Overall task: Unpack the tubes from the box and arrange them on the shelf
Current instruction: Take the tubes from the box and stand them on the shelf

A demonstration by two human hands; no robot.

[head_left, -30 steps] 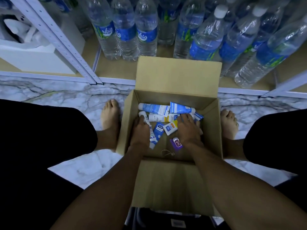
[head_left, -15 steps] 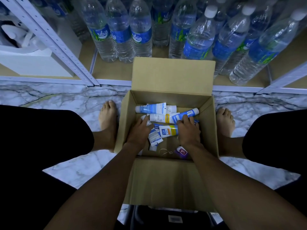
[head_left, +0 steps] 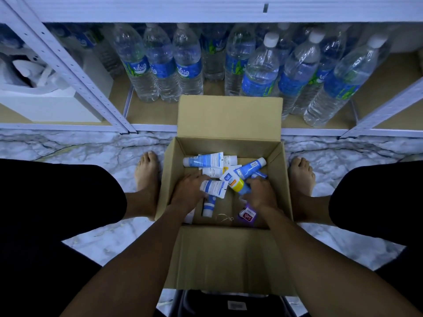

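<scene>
Hand L (head_left: 190, 191), hand R (head_left: 259, 194) round tubes (head_left: 214, 188)

One cardboard box (head_left: 174, 179); perhaps ten tubes (head_left: 202, 160) jumbled inside it, hard to separate; at least ten water bottles (head_left: 160, 65) standing behind.

Head camera looks steeply down, close above the box (head_left: 229, 117).

L hand (head_left: 188, 191) gripping, R hand (head_left: 259, 193) gripping, arms fwd
</scene>
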